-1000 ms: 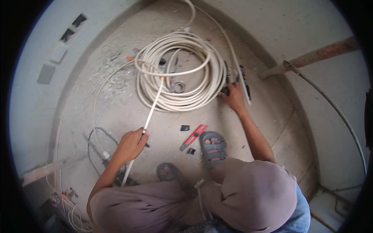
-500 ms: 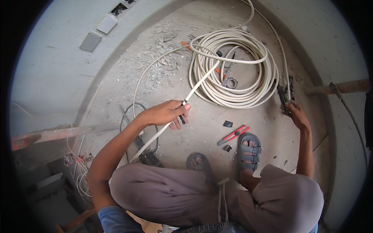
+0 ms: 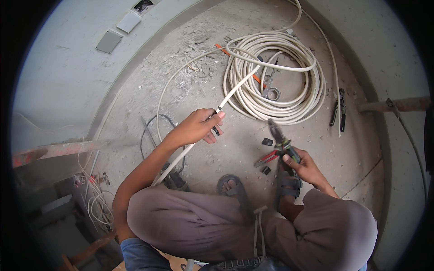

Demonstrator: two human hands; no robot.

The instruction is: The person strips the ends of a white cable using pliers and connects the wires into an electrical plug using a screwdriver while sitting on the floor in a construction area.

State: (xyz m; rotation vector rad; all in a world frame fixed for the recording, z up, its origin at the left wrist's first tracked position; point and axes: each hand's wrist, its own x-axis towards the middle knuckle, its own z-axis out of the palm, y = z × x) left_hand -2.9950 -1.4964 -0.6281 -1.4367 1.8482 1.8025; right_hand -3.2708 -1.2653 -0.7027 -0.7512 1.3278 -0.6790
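Note:
My left hand [image 3: 199, 126] is closed around a thick white cable [image 3: 234, 94], which runs from the coil down past my left knee. A small black piece [image 3: 217, 130] shows at the fingers; its kind is unclear. My right hand [image 3: 305, 166] grips pliers [image 3: 280, 139] with black and green handles, their jaws pointing up and left toward the coil. The pliers are held above the floor, next to a red-handled cutting tool [image 3: 267, 157] lying by my sandal. The large coil of white cable [image 3: 312, 101] lies ahead of both hands.
Another black-handled tool [image 3: 342, 110] lies at the right beside a thin cable [image 3: 333, 63]. A grey ring [image 3: 273, 94] sits inside the coil. Black scraps [image 3: 267, 142] lie near my feet. Rubble [image 3: 196, 56] covers the floor's far left. Pipes [image 3: 398, 104] stick out at both sides.
My right hand has lifted the pliers from the floor at the right and brought them left, near the red-handled tool. My left hand still holds the cable.

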